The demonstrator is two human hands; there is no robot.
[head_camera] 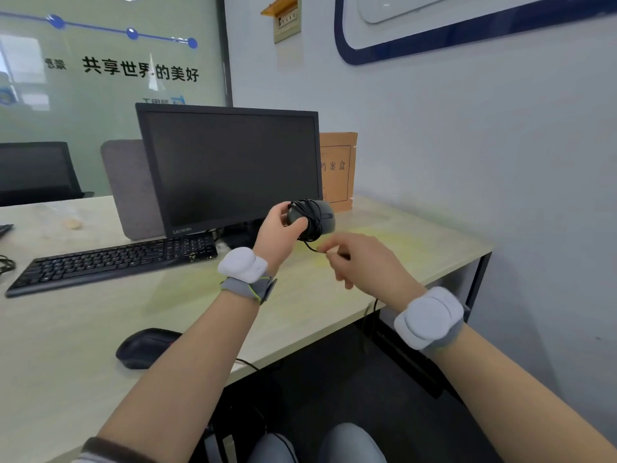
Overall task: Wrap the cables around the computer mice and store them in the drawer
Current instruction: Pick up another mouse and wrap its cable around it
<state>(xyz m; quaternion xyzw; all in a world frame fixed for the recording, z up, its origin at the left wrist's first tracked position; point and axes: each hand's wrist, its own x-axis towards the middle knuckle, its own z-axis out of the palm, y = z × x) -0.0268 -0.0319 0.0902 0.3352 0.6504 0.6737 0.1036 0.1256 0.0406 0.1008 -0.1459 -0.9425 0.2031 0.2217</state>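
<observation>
- Second mouse point(147, 347), black, is seen lying on the tabletop point(66, 379) near the front edge; its cable point(247, 363) trails off the edge, unwrapped as far as can be judged.
- Right hand point(362, 262) is held just below and right of the raised mouse; the loose cable end point(315, 249) is pinched in its fingers point(337, 252), the other fingers loosely spread. Blurred, so the exact pinch is hard to read.
- Left hand point(282, 228) is raised above the tabletop, fingers curled round the rear of the grey wired mouse point(312, 218); thumb pressed on its side.
- Many turns of cable are already wound round this mouse's body; only a short tail is left. First wrap is judged nearly done, tuck-in of the end still pending.
- Left to do: second mouse wrapping, both stored. No drawer is seen in view.
- Keyboard point(113, 264) lies left of the hands, well apart from them.
- Monitor point(230, 168) stands just behind the raised mouse; could be knocked if swung wide.
- Brown file box point(339, 168) stands against the wall, behind-right of the monitor.
</observation>
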